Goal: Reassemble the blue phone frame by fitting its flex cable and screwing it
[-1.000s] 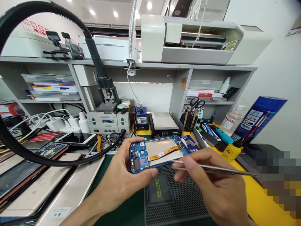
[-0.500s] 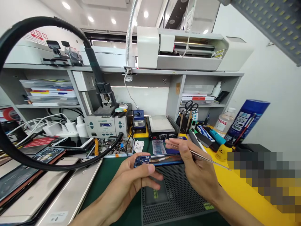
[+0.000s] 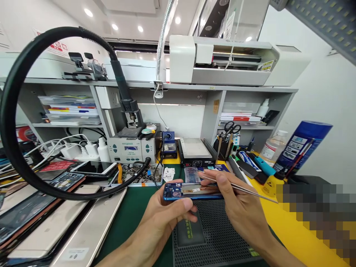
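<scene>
My left hand (image 3: 164, 217) is closed on the left end of an opened blue phone (image 3: 174, 190), its thumb along the near edge. The phone lies lengthwise across my view, its inside facing up, with blue circuit parts at the left and a bare metallic bay in the middle. My right hand (image 3: 241, 202) grips a pair of thin metal tweezers (image 3: 260, 196), whose long end points out to the right. The fingers of this hand are at the phone's right end and hide it. Beneath both hands lies a dark perforated mat (image 3: 222, 226).
Several phones and phone shells (image 3: 91, 226) are stacked at the left. A tray of small parts (image 3: 141, 176), a hot-air station (image 3: 133, 148) and a heating plate (image 3: 196, 150) stand behind. A black hose (image 3: 8, 122) loops at the left. Bottles and a blue spray can (image 3: 306, 148) stand right.
The view has shifted, so the scene sits further right. The phone has tilted, showing more of its inside and near blue edge. My left fingers have curled in beneath it.
</scene>
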Demonstrator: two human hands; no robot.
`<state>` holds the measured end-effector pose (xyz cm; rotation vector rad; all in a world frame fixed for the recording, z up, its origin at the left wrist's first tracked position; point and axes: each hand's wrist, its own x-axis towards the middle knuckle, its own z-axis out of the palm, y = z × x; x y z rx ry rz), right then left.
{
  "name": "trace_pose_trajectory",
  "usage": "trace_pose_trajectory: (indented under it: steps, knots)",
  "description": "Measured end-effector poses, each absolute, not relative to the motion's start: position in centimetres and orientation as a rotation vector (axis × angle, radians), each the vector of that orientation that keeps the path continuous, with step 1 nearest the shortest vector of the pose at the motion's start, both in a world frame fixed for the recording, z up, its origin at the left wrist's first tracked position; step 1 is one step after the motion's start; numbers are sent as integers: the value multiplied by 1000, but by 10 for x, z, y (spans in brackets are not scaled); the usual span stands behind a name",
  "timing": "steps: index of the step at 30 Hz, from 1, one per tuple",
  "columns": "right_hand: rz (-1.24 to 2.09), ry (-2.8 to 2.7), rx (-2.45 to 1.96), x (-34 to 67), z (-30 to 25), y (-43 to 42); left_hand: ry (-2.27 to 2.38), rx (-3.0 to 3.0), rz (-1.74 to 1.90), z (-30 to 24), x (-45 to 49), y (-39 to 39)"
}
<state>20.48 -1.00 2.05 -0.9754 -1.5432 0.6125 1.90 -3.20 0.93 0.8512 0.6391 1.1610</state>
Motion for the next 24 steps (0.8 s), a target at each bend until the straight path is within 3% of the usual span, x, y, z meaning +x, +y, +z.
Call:
trace_pose_trajectory:
  steps: [19,24]
  knots:
    - [98,-1661,-736,205,22,-30,549,895,1292,11,25,-50]
    - [275,-1479,-747,200,30,-45,662,1001,1273,20,31,-51]
